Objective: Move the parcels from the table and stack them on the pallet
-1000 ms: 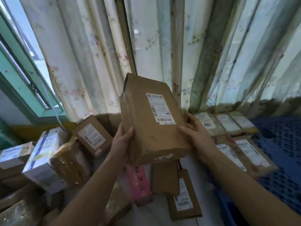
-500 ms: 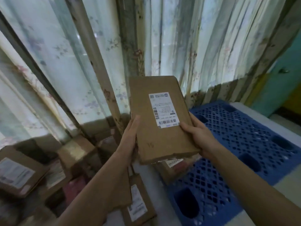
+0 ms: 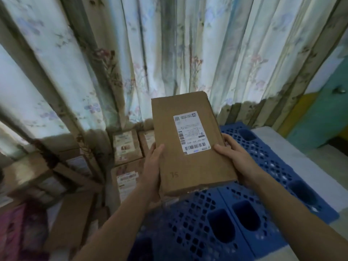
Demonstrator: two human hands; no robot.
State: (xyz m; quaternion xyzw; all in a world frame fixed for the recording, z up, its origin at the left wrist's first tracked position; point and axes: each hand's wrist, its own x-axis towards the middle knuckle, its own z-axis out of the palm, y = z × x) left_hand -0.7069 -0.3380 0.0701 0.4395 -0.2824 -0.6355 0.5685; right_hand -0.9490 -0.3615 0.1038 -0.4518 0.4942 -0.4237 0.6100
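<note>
The parcel [image 3: 190,147] between the fingers of both hands is plain brown cardboard, matt and slightly scuffed, with a smooth white paper label [image 3: 191,133] stuck on its face. Below and to the right of the fingers, the pallet [image 3: 244,213] is blue moulded plastic with a perforated grid and a faint sheen. Behind the fingers hangs a thin, matt floral cloth curtain [image 3: 169,53]; left of them lie more matt cardboard boxes [image 3: 127,146] with paper labels.
</note>
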